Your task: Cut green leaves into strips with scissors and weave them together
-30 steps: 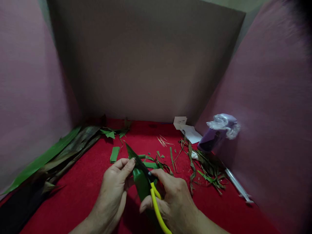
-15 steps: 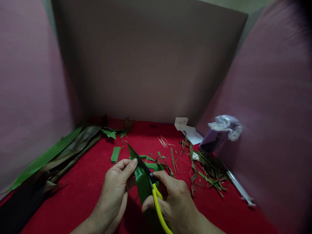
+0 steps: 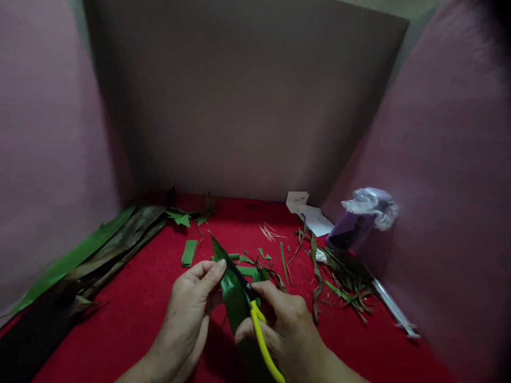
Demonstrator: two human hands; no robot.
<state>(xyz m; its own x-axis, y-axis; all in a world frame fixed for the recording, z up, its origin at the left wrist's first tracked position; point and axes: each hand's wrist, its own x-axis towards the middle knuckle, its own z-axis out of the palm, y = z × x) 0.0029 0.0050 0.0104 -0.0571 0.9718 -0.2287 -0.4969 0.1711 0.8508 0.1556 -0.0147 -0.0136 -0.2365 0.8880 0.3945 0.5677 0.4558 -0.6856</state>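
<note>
Your left hand [image 3: 191, 303] pinches the near edge of a green leaf strip [image 3: 232, 298] between thumb and forefinger, and the strip stands up between your two hands with its pointed tip aimed away from you. Your right hand [image 3: 289, 327] is clenched around the yellow handles of the scissors [image 3: 260, 336]; the dark blades lie along the strip's right edge, touching it, though whether they are parted is too dim to tell.

The strip looks thin, light and glossy. It is likely limp across its width, firmer along the grain, and ready to split lengthwise, so a pinch close beside the blades, where your left fingertips [image 3: 217, 266] sit, should steady it best.

Just beyond your left hand lies a short cut leaf piece [image 3: 189, 252] on the red cloth [image 3: 139, 314]. Beyond your right hand are a few toothpicks [image 3: 268, 232], to its right a tangle of leaf scraps [image 3: 339, 276], and past that a purple bottle [image 3: 353, 226] capped in crumpled plastic. Far off to the left of your left hand long leaves [image 3: 99, 247] are piled
</note>
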